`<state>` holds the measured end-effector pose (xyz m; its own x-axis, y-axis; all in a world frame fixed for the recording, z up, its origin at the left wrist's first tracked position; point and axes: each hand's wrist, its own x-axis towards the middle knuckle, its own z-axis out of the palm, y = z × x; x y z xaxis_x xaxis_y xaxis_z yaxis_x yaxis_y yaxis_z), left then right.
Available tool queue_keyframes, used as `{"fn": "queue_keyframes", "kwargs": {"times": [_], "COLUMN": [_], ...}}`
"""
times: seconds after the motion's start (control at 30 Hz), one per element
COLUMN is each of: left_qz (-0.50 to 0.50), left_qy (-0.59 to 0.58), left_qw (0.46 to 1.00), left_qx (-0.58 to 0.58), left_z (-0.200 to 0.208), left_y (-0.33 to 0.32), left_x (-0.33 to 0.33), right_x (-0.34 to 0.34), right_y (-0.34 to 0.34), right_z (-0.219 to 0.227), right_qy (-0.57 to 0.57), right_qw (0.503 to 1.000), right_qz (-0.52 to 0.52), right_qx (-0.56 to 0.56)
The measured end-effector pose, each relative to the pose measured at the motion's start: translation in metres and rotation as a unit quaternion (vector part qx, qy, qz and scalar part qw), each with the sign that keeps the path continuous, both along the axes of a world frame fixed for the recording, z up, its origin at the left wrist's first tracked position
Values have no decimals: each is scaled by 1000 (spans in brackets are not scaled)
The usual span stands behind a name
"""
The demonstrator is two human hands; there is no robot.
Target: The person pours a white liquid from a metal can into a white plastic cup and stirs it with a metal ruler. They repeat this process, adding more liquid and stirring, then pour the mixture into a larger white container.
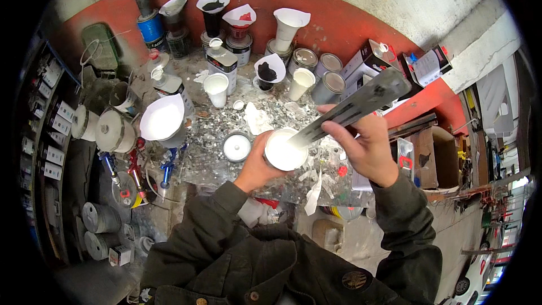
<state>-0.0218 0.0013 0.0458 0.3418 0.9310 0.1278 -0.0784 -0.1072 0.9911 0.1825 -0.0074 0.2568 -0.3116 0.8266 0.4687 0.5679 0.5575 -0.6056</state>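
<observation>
A cup of white paint [279, 155] is held over the bench by my left hand [257, 164], whose fingers wrap round its side. My right hand [367, 149] grips a long grey, paint-stained stirring stick [358, 107] between thumb and fingers. The stick slants down to the left, and its lower end reaches into the cup at the paint. Just left of my left hand stands a small round tin [236, 147] with a white top. Behind the cup lies a crumpled white paper [257, 118].
Paint-spattered bench [209, 161] underneath. Behind stand a white plastic cup [217, 90], a cream cup [301, 83], a white jug-like can [222, 65] and several paint tins with paper strainers. A lined pot [162, 118] and hanging spray guns [135, 172] are left; a cardboard box [437, 158] is right.
</observation>
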Motion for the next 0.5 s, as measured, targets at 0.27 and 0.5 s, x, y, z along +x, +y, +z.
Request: {"fn": "queue_keyframes", "kwargs": {"times": [0.27, 0.5], "left_qz": [-54, -57], "left_qy": [-49, 7], "left_qw": [997, 998], "left_qx": [-36, -39], "left_z": [81, 169], "left_y": [34, 68], "left_x": [-62, -160], "right_x": [-53, -129], "right_y": [18, 77], "right_z": [30, 96], "right_qy": [57, 175], "right_qw": [998, 974], "right_qz": [10, 82], "right_qx": [24, 118]}}
